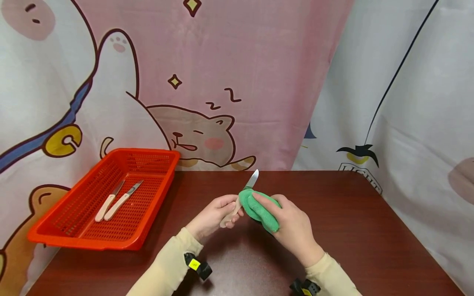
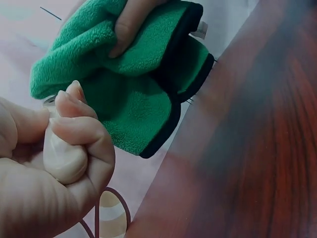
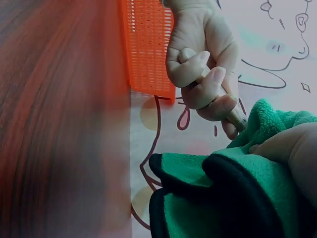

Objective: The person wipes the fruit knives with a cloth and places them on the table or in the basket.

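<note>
My left hand (image 1: 218, 213) grips a knife by its cream-coloured handle (image 2: 64, 156), fingers curled round it. The knife's blade (image 1: 252, 179) points up and away, its tip showing beyond a folded green cloth (image 1: 259, 209). That cloth has a black edge and is wrapped against the lower blade, next to the handle. My right hand (image 1: 294, 224) holds the cloth, its thumb and fingers pressing it around the blade. In the right wrist view, the left hand (image 3: 205, 74) keeps the handle in its curled fingers while the cloth (image 3: 262, 158) covers the blade.
To the left stands a red-orange plastic basket (image 1: 148, 218) with perforated walls. Two knives (image 1: 116, 201) with cream handles lie side by side in it. The dark brown wooden table (image 1: 363, 238) reaches back to a printed cartoon curtain (image 1: 266, 82).
</note>
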Demonstrator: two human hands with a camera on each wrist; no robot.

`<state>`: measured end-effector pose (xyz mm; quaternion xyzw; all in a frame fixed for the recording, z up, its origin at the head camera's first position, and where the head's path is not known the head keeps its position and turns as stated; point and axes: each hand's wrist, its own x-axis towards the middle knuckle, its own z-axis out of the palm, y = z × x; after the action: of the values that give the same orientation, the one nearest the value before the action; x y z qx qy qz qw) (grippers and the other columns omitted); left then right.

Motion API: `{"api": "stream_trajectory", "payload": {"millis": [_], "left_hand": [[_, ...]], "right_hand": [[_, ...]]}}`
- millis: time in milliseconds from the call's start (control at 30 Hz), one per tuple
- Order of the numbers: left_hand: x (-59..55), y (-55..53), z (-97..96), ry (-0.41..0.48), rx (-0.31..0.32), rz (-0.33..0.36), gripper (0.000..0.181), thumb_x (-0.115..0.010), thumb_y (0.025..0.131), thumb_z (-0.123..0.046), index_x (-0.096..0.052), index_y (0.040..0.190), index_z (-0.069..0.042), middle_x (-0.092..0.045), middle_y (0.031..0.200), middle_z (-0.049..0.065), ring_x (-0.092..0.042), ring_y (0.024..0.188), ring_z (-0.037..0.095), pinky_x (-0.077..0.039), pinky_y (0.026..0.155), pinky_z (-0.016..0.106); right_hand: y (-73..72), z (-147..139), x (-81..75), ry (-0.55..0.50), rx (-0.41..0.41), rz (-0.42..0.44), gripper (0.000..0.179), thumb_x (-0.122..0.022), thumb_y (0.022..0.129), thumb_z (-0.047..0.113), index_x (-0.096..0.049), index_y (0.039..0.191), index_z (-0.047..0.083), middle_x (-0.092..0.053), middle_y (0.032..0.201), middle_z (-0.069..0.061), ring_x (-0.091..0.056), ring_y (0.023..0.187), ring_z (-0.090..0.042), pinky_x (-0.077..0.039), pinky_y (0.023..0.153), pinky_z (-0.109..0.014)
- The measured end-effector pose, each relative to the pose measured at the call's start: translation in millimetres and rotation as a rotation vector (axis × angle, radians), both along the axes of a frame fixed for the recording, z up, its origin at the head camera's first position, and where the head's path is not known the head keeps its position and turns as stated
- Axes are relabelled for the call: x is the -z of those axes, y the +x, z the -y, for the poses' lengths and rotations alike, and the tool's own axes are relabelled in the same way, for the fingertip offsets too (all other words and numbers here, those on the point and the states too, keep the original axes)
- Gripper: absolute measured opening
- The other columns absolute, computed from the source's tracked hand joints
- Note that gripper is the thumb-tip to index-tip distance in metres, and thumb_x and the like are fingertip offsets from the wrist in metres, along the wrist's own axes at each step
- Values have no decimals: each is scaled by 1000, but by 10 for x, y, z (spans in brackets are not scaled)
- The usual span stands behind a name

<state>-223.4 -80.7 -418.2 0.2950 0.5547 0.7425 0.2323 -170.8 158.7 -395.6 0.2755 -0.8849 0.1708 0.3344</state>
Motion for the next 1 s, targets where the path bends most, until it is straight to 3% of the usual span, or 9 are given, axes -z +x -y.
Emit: {"api": "stream_trajectory", "payload": {"millis": [233,367,467,767,1000], "left_hand": [[44,55,27,1,-4,5,16,-41,106,-6,-56,112,-4,-55,89,12,-51,69,10,-41,55,19],[58,75,40,0,-8,-8,18,-41,106,-7,-53,117,1,-56,90,10,-51,69,11,-43,56,19],[71,81,47,-5,-8,-13,22,-41,106,-7,-49,120,7,-56,89,9,-51,69,10,-43,56,19],[93,76,56,-4,-2,-18,30,-42,105,-7,-51,130,9,-56,88,8,-51,69,11,-45,55,19],[93,74,73,4,9,-40,30,-42,105,-6,-51,128,11,-54,88,7,-50,69,10,-44,56,19]], "right_hand": [[-45,68,23,17,-6,-12,83,-86,67,5,-57,138,35,-60,105,-6,-62,80,-21,-50,52,-35],[-80,80,29,13,2,-4,81,-86,68,6,-58,138,35,-60,106,-7,-62,83,-22,-51,53,-36],[-111,76,16,5,22,0,81,-86,67,6,-58,137,35,-59,106,-7,-62,82,-23,-50,52,-36],[-201,35,-58,-30,81,39,83,-89,64,9,-57,137,35,-59,104,-7,-62,80,-24,-51,52,-38],[-246,-8,-139,-56,125,55,85,-90,64,7,-57,137,34,-59,106,-8,-63,83,-26,-52,55,-41]]}}
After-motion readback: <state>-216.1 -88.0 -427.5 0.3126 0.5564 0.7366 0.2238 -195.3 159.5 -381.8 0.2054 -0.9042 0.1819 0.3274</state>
